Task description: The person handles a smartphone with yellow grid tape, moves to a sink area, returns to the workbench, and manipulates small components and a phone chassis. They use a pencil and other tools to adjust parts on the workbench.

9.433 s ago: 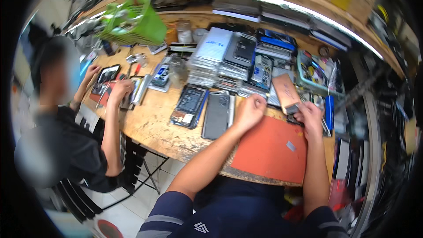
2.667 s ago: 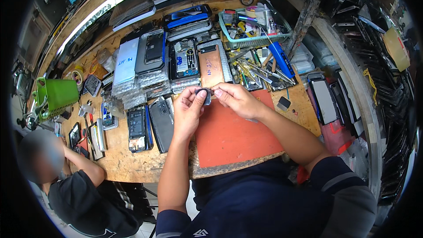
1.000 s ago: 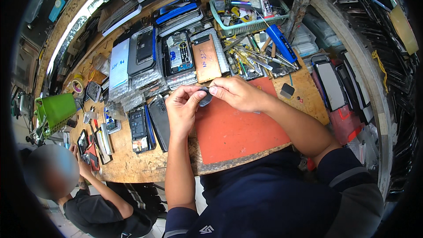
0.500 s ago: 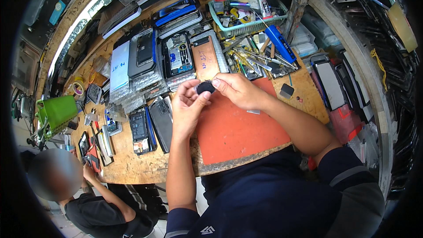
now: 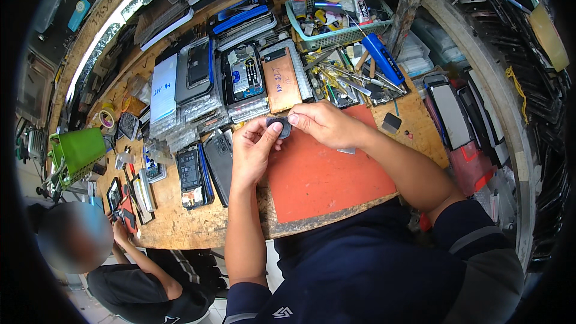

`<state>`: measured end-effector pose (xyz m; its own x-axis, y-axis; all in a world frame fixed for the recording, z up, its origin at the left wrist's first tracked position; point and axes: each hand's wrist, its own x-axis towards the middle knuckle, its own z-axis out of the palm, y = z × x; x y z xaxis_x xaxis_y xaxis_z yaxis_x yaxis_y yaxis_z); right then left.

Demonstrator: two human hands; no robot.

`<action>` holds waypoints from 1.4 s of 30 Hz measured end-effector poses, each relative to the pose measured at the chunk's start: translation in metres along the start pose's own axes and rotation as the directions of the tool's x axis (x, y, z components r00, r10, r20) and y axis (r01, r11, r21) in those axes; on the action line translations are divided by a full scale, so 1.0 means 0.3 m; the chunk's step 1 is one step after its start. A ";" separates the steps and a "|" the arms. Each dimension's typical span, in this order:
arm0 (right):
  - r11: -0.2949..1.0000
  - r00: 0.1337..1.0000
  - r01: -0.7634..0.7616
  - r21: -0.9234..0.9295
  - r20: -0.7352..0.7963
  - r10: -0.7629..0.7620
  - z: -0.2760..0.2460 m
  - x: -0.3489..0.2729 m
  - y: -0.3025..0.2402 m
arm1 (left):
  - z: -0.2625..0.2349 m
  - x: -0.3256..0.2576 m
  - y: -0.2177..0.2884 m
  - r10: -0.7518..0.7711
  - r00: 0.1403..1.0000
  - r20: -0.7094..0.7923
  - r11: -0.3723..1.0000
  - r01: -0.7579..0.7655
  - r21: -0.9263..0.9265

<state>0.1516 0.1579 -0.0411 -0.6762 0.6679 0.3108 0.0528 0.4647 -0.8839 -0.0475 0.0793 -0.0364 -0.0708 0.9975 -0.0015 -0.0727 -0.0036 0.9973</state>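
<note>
Above the far left part of the orange-red mat (image 5: 324, 174), both hands hold a small dark piece (image 5: 285, 131), flat with rounded corners; its kind is hard to make out. My left hand (image 5: 254, 145) is closed on it, thumb across its face and fingers behind. My right hand (image 5: 321, 123) pinches its upper right edge between thumb and finger. A thin light-coloured piece (image 5: 346, 151) lies on the mat under my right forearm. Right of the mat, a small dark square piece (image 5: 391, 122) rests on the wooden bench (image 5: 420, 144).
Behind my hands stand stacked phones and phone parts (image 5: 243, 78). Loose tools lie around a blue screwdriver (image 5: 383, 60), below a green basket (image 5: 336, 37) of tubes. Two opened phones (image 5: 192, 177) sit left. A co-worker's hand (image 5: 122, 234) is at the bench's left end.
The dark piece has been tilted, so its face now looks greyer. My left thumb has moved up onto it, and the left fingers have drawn in around it.
</note>
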 end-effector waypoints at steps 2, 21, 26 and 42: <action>1.000 1.000 -0.022 -0.022 0.016 0.023 -0.001 0.000 0.001 | 0.003 0.000 0.000 0.010 1.000 0.016 1.000 -0.010 -0.002; 0.997 1.000 0.026 0.070 0.003 -0.026 0.019 -0.003 0.016 | 0.014 -0.003 -0.015 -0.014 1.000 -0.003 0.999 0.014 0.048; 0.999 0.998 0.032 -0.044 -0.045 -0.034 0.041 -0.002 0.019 | 0.010 -0.005 -0.012 -0.045 0.999 -0.004 0.999 0.045 0.013; 1.000 0.999 0.016 -0.010 -0.046 -0.016 0.042 -0.003 0.025 | -0.002 0.006 -0.012 -0.030 0.999 0.039 0.999 0.031 -0.011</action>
<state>0.1434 0.1536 -0.0524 -0.6422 0.6865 0.3410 0.0495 0.4811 -0.8752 -0.0478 0.0811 -0.0399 -0.0295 0.9992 -0.0287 -0.0860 0.0261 0.9960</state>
